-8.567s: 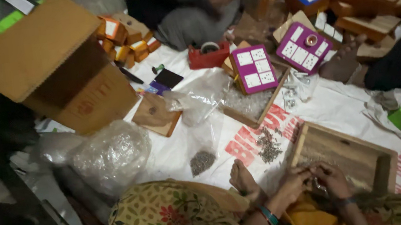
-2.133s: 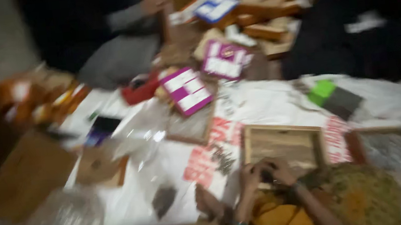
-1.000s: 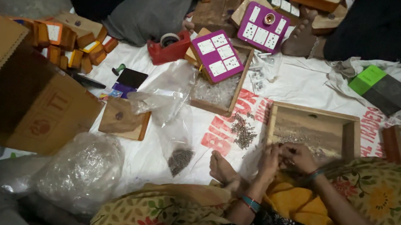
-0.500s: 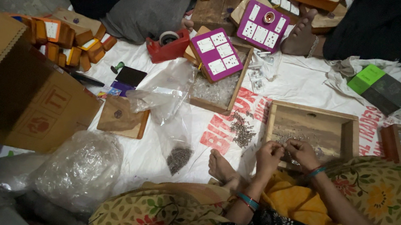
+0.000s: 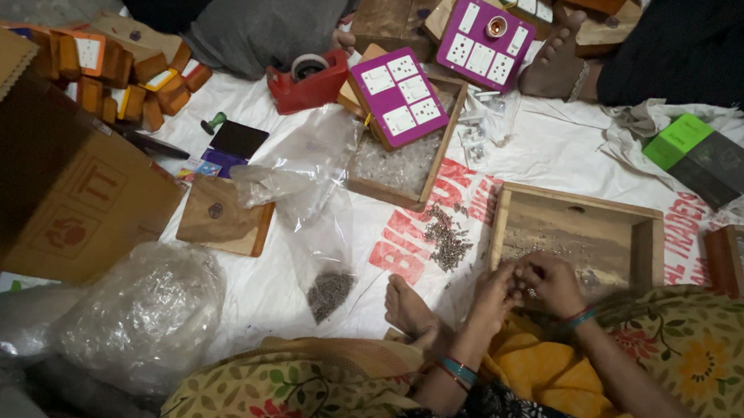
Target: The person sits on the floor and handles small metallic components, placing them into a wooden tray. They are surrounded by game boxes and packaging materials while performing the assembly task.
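Note:
My left hand (image 5: pixel 494 294) and my right hand (image 5: pixel 550 282) meet fingertip to fingertip at the near edge of an open wooden box (image 5: pixel 580 230). Together they pinch a small part that is too tiny to make out. The box floor holds scattered small dark bits. A loose pile of small dark screws (image 5: pixel 446 240) lies on the white sheet just left of the box. My bare foot (image 5: pixel 410 309) rests beside my left hand.
A big cardboard carton (image 5: pixel 24 183) stands at the left, with clear plastic bags (image 5: pixel 141 310) in front of it. Purple switch panels (image 5: pixel 398 96) lie on wooden boxes further away. Another person's foot (image 5: pixel 556 62) is at top right, a green-and-black box (image 5: pixel 702 157) at right.
The view swung and settled; both hands stay together at the box's near edge, with only small finger movement.

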